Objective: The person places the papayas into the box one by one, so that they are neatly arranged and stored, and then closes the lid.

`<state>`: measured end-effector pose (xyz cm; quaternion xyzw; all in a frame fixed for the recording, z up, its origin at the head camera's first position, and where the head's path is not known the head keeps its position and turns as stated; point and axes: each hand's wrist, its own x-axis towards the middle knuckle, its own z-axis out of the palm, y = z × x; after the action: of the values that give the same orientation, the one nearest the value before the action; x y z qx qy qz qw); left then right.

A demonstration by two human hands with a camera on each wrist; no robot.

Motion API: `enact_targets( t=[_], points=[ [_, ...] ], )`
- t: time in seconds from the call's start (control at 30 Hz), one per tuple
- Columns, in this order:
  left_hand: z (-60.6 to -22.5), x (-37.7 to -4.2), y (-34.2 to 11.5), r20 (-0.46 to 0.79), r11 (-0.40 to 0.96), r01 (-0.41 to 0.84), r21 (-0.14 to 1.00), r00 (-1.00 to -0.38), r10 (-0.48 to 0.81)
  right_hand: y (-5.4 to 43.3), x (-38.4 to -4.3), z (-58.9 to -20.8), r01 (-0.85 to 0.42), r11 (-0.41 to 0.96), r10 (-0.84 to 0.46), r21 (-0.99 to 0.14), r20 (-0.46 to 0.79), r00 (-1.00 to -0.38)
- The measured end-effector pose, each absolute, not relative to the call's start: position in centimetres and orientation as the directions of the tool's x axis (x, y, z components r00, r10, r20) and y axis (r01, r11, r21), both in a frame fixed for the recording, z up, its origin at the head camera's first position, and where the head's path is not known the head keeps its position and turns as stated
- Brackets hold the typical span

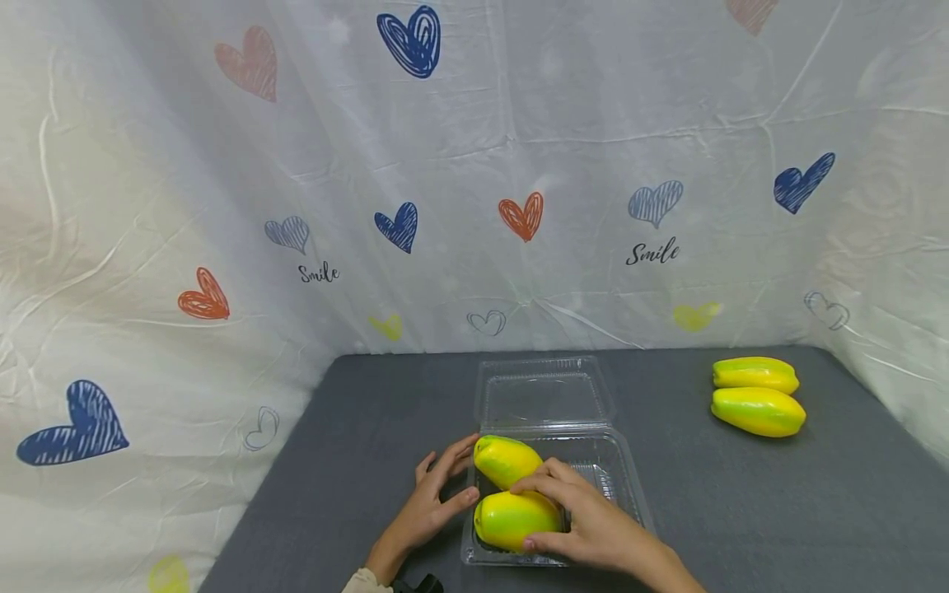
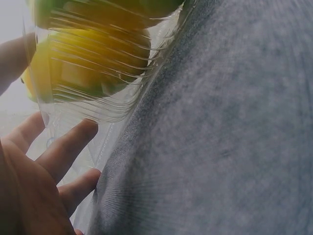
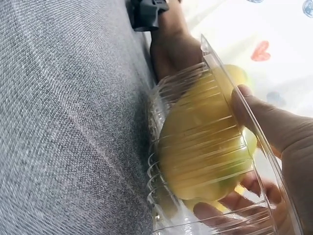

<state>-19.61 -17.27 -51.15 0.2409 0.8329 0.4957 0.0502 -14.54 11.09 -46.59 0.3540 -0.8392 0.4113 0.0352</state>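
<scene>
I judge this step as settling the near fruit (image 1: 511,520) in the box (image 1: 633,482), beside a second fruit (image 1: 504,459); the right hand (image 1: 593,517) curls round it, the left hand (image 1: 432,501), loosely spread, rests at the side. Next calls for gentle release: glossy tapering skins, thin ribbed plastic, woven grey cloth (image 1: 712,511).
</scene>
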Motion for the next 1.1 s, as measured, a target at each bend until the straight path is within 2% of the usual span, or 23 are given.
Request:
enact_targets(
  t=[0.53, 0.8, 1.1],
  points=[
    [-51.3, -19.8, -17.3, 0.162, 0.389, 0.361, 0.847, -0.874, 0.458, 11.1, -14.5, -46.3, -0.611, 0.447, -0.562, -0.653, 0.326, -0.760],
    [-51.3, -19.8, -17.3, 0.166, 0.382, 0.364, 0.849, -0.872, 0.461, 11.4, -14.6, -46.3, -0.646, 0.427, -0.553, -0.633, 0.382, -0.740],
    [-51.2, -19.7, -17.3, 0.133, 0.392, 0.328, 0.860, -0.884, 0.449, 12.4, -15.1, -45.8, -0.641, 0.394, -0.541, -0.658, 0.398, -0.741]
  ],
)
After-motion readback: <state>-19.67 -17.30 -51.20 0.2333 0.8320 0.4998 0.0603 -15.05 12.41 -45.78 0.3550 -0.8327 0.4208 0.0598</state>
